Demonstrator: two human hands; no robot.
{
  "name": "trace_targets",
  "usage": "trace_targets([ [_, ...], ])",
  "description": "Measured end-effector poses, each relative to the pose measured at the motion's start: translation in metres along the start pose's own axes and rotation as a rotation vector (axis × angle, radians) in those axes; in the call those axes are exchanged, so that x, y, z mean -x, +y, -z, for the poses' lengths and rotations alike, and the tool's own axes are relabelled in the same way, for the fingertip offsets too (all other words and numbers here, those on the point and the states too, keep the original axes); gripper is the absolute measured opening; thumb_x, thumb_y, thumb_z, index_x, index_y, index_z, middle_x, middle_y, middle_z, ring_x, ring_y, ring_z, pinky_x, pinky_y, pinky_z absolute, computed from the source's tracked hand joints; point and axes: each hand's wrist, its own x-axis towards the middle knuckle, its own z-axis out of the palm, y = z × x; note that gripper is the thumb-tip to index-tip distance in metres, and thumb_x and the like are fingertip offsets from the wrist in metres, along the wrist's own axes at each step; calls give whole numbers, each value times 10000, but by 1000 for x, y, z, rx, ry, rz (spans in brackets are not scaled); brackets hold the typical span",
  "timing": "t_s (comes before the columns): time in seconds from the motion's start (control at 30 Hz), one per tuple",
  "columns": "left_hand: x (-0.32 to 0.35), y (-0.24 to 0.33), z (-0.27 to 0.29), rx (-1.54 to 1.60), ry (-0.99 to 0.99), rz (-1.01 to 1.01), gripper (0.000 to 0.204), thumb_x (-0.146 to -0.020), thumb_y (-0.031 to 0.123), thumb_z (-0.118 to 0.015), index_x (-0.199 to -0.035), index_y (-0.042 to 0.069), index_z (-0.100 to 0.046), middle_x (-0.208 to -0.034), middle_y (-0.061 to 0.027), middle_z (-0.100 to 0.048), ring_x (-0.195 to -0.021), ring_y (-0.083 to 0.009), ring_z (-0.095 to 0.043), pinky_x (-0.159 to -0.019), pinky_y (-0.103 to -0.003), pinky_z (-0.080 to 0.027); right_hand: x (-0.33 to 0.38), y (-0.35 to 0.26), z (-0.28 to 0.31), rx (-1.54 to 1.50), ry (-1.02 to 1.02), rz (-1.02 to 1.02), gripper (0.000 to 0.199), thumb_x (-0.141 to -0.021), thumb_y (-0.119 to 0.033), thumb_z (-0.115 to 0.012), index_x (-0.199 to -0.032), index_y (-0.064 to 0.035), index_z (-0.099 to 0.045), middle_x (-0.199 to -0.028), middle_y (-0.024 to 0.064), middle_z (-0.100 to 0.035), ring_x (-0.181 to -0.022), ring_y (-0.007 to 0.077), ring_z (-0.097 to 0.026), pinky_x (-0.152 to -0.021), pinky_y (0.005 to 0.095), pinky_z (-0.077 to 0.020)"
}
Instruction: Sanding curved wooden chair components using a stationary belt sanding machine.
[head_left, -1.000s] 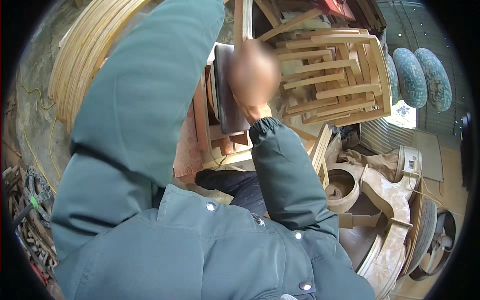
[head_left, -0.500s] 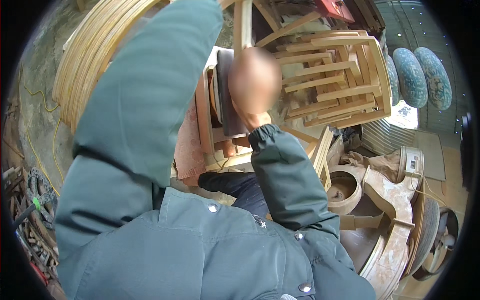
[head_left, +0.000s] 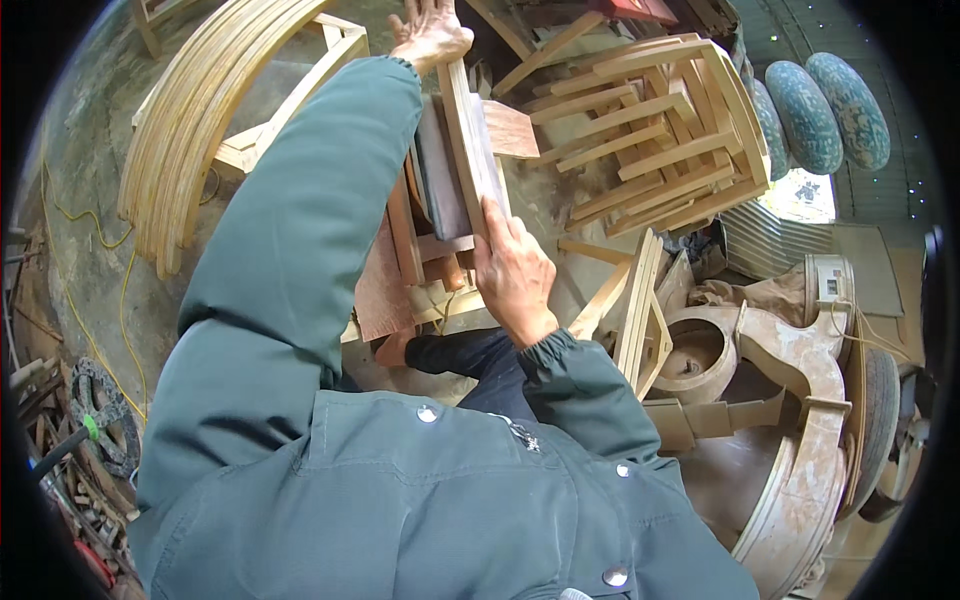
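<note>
Cluttered woodworking yard, bare concrete ground underfoot. Far left: a coil of yellow cord (head_left: 75, 225) trailing over the ground, then a bundle of bent wooden strips (head_left: 190, 120) curving up toward the top edge. Centre top: left hand (head_left: 428, 32), arm stretched out in a green jacket sleeve, fingers closed over the far end of a long wooden slat (head_left: 470, 150). Slat running away from the body, set on edge beside a dark board (head_left: 438, 185). Lower down: right hand (head_left: 513, 275) gripping the near end of the slat, fingers curled around it. Right of that: stacked wooden chair frames (head_left: 655, 130), two mottled blue-green cushions (head_left: 825, 110), and a curved pale furniture frame (head_left: 810, 400).
</note>
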Motion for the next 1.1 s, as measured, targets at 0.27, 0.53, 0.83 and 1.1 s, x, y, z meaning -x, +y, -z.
trace_targets([
  [0.27,39,13,-7,-212,-8,-65,981,-905,383,-574,-1721,218,-56,-1790,-144,-17,-1648,-368,-9,-1295,-624,-53,113,7,55,-3,-87,-13,622,-909,-132,-735,-1507,-145,-563,-892,114,-582,-795,327,-649,-657,463,-524],
  [0.53,-6,4,12,-53,-37,-26,1062,-833,315,-620,-1717,139,-59,-1776,-208,-19,-1637,-429,-10,-1279,-661,-52,56,0,41,-42,-44,0,564,-914,-144,-715,-1465,-136,-592,-891,110,-590,-815,317,-652,-672,450,-526],
  [0.83,-44,-1,8,-27,-46,-50,1064,-828,327,-616,-1710,99,-67,-1774,-214,-27,-1636,-432,-11,-1274,-673,-74,-62,3,-15,-17,53,19,533,-941,-192,-678,-1464,-152,-581,-975,128,-663,-869,348,-693,-727,472,-563],
  [1.1,-44,-6,-5,-104,-95,-9,1101,-830,350,-626,-1713,122,-9,-1781,-193,19,-1637,-424,40,-1274,-671,-44,-112,7,-26,-126,78,35,517,-950,-224,-672,-1454,-173,-568,-1064,156,-687,-924,390,-711,-787,513,-573],
])
